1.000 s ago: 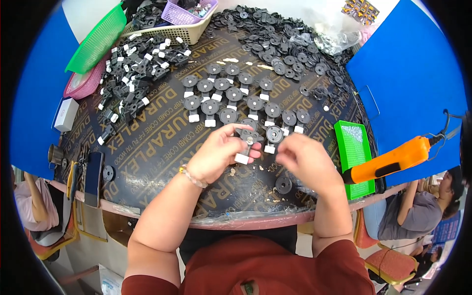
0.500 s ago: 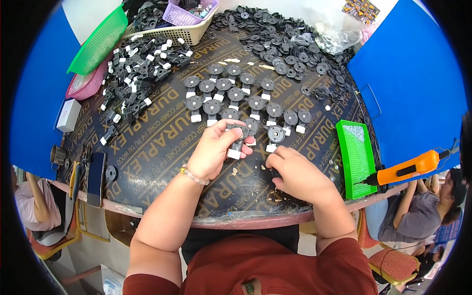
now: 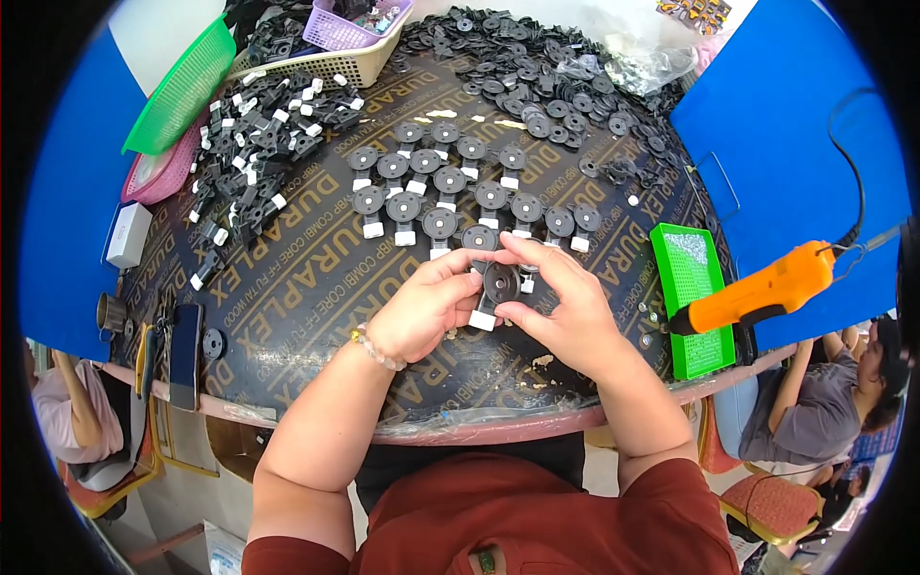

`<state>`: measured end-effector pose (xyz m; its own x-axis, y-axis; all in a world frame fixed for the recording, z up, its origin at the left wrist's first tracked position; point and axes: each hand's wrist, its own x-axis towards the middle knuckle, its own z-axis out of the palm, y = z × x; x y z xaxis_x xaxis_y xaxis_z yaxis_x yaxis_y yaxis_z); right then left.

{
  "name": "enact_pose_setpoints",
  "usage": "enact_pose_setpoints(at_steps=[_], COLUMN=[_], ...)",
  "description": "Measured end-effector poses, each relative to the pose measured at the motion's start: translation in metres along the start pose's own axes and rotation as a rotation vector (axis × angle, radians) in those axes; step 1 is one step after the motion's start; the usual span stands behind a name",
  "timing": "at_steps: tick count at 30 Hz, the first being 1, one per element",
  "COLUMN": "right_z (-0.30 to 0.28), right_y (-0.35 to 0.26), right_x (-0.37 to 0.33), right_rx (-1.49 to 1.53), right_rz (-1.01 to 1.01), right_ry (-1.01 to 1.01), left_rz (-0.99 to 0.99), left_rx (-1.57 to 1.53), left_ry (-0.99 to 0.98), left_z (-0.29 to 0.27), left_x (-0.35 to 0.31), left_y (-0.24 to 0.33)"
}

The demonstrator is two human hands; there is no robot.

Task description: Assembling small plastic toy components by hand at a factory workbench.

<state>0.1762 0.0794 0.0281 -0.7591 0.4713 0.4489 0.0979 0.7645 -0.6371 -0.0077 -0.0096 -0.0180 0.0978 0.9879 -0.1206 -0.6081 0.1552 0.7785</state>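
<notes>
Near the front middle of the table, my left hand (image 3: 429,299) pinches a black plastic bracket with a white end (image 3: 482,320). Over the bracket lies a round black disc (image 3: 500,282), its flat face up. My right hand (image 3: 567,311) curves around the disc's right side, thumb at the lower edge and fingers at the upper one. Just beyond my fingertips stand rows of similar disc-and-bracket pieces (image 3: 439,223), white ends toward me. One such piece is partly hidden behind my right fingers.
Loose brackets (image 3: 259,144) are heaped at far left, near baskets (image 3: 369,67). Many black discs (image 3: 537,86) lie at the back. An orange electric screwdriver (image 3: 767,287) hangs over a green tray (image 3: 704,359) at right. A phone (image 3: 186,355) lies at left.
My right hand has come up and left from the table to the bracket. A disc now shows over the bracket. The orange screwdriver has swung left and up a little.
</notes>
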Motion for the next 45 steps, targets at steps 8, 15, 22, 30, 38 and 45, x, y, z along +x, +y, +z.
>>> enact_pose_setpoints(at_steps=[8,15,22,30,38,45], right_z=[-0.001,-0.001,-0.010,-0.023,-0.038,-0.036], right_y=[0.003,0.002,-0.003,0.024,0.147,0.159], right_x=[-0.001,-0.001,0.001,0.049,0.111,0.107], right_rx=[-0.033,-0.091,-0.027,-0.505,-0.425,-0.188], right_rz=[-0.020,-0.052,0.008,0.068,0.422,0.411], right_ry=[-0.053,-0.077,-0.064,0.219,0.005,-0.167], left_rz=[-0.001,0.004,0.113,0.350,0.553,0.598], left_rx=[-0.055,0.084,0.176,0.411,1.116,1.620], left_ry=[-0.053,0.054,0.014,0.231,-0.138,0.424], left_z=[-0.003,0.004,0.006,0.013,0.076,-0.014], left_x=[0.000,0.001,-0.001,0.000,-0.056,-0.044], left_y=[-0.004,-0.007,-0.006,-0.005,0.039,0.086])
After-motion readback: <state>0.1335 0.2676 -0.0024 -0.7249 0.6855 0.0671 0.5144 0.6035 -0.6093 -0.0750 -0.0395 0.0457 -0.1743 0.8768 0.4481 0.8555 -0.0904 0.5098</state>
